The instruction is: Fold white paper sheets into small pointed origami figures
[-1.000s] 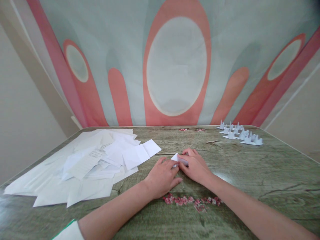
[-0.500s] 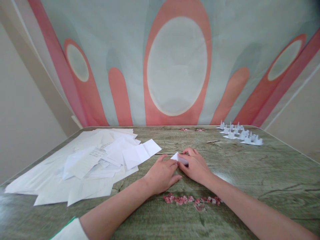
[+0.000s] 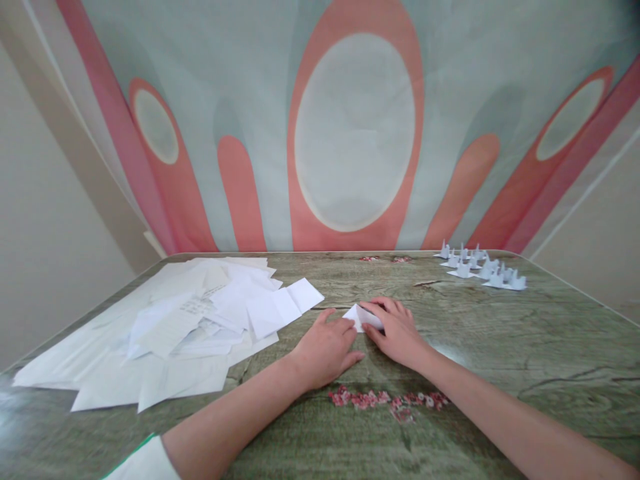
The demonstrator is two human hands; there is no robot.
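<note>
A small piece of white folded paper [image 3: 357,316] lies on the table between my two hands, with a flap raised towards the right. My left hand [image 3: 326,347] rests at its left side, fingertips pressing its near left edge down, the thumb held apart on the table. From the right, my right hand [image 3: 395,332] grips the raised flap between thumb and fingers. Part of the paper is hidden under the right fingers.
A wide pile of white paper sheets [image 3: 185,373] covers the table's left side, some with writing. Folded paper cranes [image 3: 463,269], several of them, stand at the far right. The wood-patterned table [image 3: 525,373] bears pink flower prints. A patterned cloth [image 3: 270,40] hangs behind.
My right hand has shifted slightly right, its thumb coming away from the left fingertips, and the flap has opened wider. The left hand stays almost in place.
</note>
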